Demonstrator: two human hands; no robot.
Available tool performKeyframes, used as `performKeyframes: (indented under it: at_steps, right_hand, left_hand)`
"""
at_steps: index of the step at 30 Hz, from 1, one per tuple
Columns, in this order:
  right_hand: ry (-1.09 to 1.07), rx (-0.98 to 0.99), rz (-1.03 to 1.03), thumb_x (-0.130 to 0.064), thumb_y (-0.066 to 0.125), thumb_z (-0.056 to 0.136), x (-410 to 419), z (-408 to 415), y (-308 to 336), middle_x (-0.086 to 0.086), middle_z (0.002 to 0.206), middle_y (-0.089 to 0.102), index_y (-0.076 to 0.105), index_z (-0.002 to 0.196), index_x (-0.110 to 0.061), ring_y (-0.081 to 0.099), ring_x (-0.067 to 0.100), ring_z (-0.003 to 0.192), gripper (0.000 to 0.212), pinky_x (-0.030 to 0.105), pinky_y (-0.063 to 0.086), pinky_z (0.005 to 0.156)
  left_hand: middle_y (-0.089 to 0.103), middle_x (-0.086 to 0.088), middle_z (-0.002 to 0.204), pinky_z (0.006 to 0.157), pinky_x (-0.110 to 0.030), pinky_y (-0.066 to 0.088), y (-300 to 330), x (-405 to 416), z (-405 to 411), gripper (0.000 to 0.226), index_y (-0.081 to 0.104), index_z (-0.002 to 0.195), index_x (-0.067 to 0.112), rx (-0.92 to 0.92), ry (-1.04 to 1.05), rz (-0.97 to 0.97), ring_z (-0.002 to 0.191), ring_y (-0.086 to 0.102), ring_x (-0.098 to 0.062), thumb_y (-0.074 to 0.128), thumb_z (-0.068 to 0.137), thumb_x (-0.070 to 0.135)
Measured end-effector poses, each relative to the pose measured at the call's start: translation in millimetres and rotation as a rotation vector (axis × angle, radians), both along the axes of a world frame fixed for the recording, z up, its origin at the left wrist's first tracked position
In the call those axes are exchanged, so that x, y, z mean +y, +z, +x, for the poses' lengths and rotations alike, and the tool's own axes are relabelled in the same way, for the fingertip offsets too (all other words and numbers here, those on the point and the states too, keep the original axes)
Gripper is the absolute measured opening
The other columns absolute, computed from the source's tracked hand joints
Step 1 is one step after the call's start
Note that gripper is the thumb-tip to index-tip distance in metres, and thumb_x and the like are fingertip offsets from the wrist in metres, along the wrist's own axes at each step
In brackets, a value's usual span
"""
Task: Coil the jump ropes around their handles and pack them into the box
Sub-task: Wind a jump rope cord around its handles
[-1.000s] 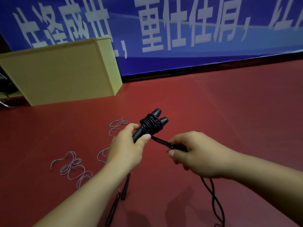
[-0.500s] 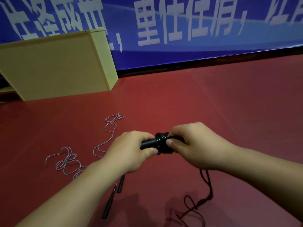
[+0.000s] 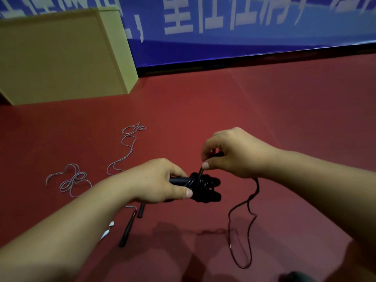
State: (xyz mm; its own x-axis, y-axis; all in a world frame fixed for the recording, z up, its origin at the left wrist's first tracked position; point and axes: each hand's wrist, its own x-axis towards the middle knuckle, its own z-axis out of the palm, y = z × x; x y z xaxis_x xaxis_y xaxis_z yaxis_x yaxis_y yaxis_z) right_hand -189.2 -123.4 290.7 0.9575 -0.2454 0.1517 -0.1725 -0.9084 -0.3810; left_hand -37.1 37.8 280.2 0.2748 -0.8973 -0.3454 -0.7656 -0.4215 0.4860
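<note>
Red flooring (image 3: 264, 110) fills the head view, running back to a blue banner (image 3: 244, 43) with white characters along the far wall. At upper left a tan cardboard box (image 3: 61, 55) stands on the floor, its broad side facing the camera.

Near the middle, the left hand (image 3: 160, 180) grips a pair of black handles (image 3: 205, 188) held side by side, fingers curled round them and the thumb pressed along the near side; the handle ends point right. Black rope (image 3: 198, 181) is wound in several turns around the handles just beyond the thumb. The right hand (image 3: 234, 153), just above and right of the bundle, pinches the rope between thumb and forefinger, a short stretch running down to the coils. From under that hand the loose black rope tail (image 3: 240, 226) hangs and loops down onto the floor at lower right.

On the floor to the left lies a grey jump rope (image 3: 126, 147) in loose curls, uncoiled, with its two dark handles (image 3: 130, 226) lying near the left forearm.
</note>
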Motion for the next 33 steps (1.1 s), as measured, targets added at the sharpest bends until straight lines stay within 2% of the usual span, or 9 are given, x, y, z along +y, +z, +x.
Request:
performKeyframes:
  at_steps: [8, 12, 15, 17, 20, 23, 26, 29, 33]
  right_hand:
    - [0.075, -0.060, -0.058, -0.041, 0.069, 0.086, 9, 1, 5, -0.017, 0.078, 0.057, 0.071, 0.092, -0.030, 0.051, 0.001, 0.073, 0.013, 0.026, 0.047, 0.068]
    - [0.056, -0.054, -0.003, -0.039, 0.072, 0.084, 6, 2, 4, -0.021, 0.075, 0.056, 0.073, 0.092, -0.028, 0.053, -0.008, 0.073, 0.014, 0.012, 0.041, 0.066]
    - [0.023, -0.063, 0.215, -0.032, 0.078, 0.080, 2, 1, 6, -0.015, 0.076, 0.067, 0.074, 0.086, -0.022, 0.058, -0.010, 0.070, 0.012, 0.005, 0.043, 0.065]
    - [-0.004, -0.070, 0.444, -0.025, 0.080, 0.077, -1, -1, 8, -0.005, 0.074, 0.070, 0.074, 0.083, -0.016, 0.060, -0.002, 0.064, 0.012, 0.013, 0.049, 0.064]
    - [-0.052, -0.082, 0.683, -0.025, 0.081, 0.072, -5, -4, 12, 0.002, 0.066, 0.064, 0.070, 0.078, -0.013, 0.057, 0.010, 0.059, 0.017, 0.023, 0.048, 0.056]
    - [-0.067, -0.130, 0.991, -0.025, 0.076, 0.068, -7, -6, 14, 0.001, 0.065, 0.062, 0.066, 0.078, -0.012, 0.056, 0.010, 0.054, 0.019, 0.021, 0.047, 0.050]
    - [-0.093, -0.197, 1.111, -0.002, 0.065, 0.081, -10, -4, 15, 0.002, 0.069, 0.060, 0.062, 0.081, -0.012, 0.054, 0.013, 0.058, 0.010, 0.024, 0.041, 0.053]
    - [-0.174, -0.222, 1.171, -0.012, 0.065, 0.087, -10, 1, 17, 0.000, 0.071, 0.059, 0.061, 0.080, -0.015, 0.051, 0.010, 0.054, 0.008, 0.023, 0.035, 0.050]
    - [-0.201, -0.183, 1.124, -0.017, 0.065, 0.092, -4, 4, 13, 0.001, 0.070, 0.061, 0.065, 0.084, -0.014, 0.050, 0.010, 0.052, 0.008, 0.021, 0.038, 0.047]
  left_hand:
    - [0.055, 0.012, 0.062, 0.059, -0.023, 0.039, 1, 1, 1, 0.014, 0.073, 0.090, 0.035, 0.036, -0.014, 0.043, 0.057, 0.048, -0.005, 0.074, 0.082, 0.046]
    - [0.051, 0.007, 0.064, 0.056, -0.023, 0.035, 7, 2, -5, 0.008, 0.071, 0.086, 0.025, 0.241, -0.114, 0.047, 0.057, 0.043, -0.009, 0.072, 0.088, 0.032]
    - [0.050, 0.002, 0.067, 0.056, -0.022, 0.033, 13, 4, -7, 0.014, 0.064, 0.080, 0.017, 0.377, -0.182, 0.044, 0.061, 0.041, -0.013, 0.067, 0.093, 0.022]
    - [0.048, 0.000, 0.071, 0.059, -0.024, 0.032, 16, 5, -6, 0.009, 0.065, 0.094, 0.008, 0.430, -0.196, 0.012, 0.066, 0.039, -0.016, 0.064, 0.094, 0.017]
    - [0.050, 0.007, 0.070, 0.058, -0.017, 0.034, 22, 6, -5, 0.025, 0.061, 0.117, -0.002, 0.549, -0.175, -0.046, 0.063, 0.040, -0.009, 0.061, 0.095, 0.010]
    - [0.054, 0.004, 0.073, 0.056, -0.015, 0.034, 25, 6, -7, 0.035, 0.055, 0.113, -0.011, 0.664, -0.170, -0.143, 0.061, 0.041, -0.007, 0.062, 0.090, 0.015]
    - [0.058, 0.001, 0.076, 0.058, -0.017, 0.039, 27, 4, -8, 0.045, 0.062, 0.120, 0.005, 0.891, -0.077, -0.334, 0.065, 0.047, -0.009, 0.072, 0.082, 0.028]
    - [0.055, 0.002, 0.073, 0.059, -0.022, 0.038, 38, 1, -10, 0.030, 0.070, 0.108, 0.026, 1.100, 0.087, -0.511, 0.059, 0.044, -0.009, 0.071, 0.080, 0.037]
    - [0.052, 0.001, 0.070, 0.059, -0.026, 0.035, 44, 0, -16, 0.013, 0.065, 0.087, 0.025, 1.044, 0.323, -0.633, 0.053, 0.042, -0.009, 0.059, 0.086, 0.037]
